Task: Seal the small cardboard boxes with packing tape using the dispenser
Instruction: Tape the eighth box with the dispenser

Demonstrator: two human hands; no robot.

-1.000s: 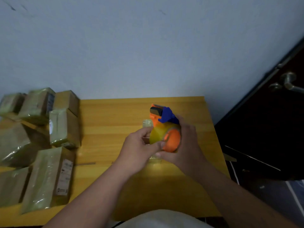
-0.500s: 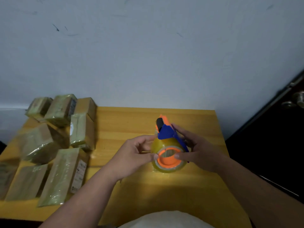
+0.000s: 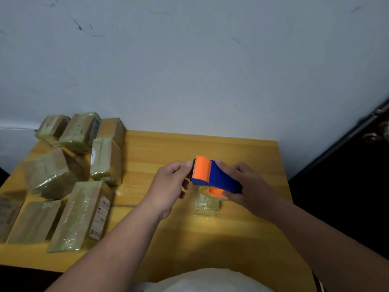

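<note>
A: Head view showed your right hand [image 3: 250, 186] wrapped round the blue-and-orange tape dispenser [image 3: 212, 175], held just above the wooden table [image 3: 242, 234]. Your left hand [image 3: 170, 186] had its fingers curled at the cutter end, thumb tip against the orange guard; whether it pinched a tape end I could not tell.

B: And the boxes?

A: A small box [image 3: 205, 204], already glossy with tape, sat on the table directly beneath the dispenser, partly hidden by it. A stack of wrapped boxes [image 3: 80, 175] lay well apart at your left, some leaning on each other against the wall [image 3: 189, 70].

B: So what should you have minded at that step?

A: My judgement: you were freeing the tape's leading end. You needed to keep your fingertips off the serrated blade, draw the end out straight rather than sideways, and keep it flat so it would not fold back on itself. You also wanted the roll [image 3: 212, 191] turning freely, so your right fingers should not have pressed on its orange core. Then you could have laid the end on the small box and pulled level.
</note>
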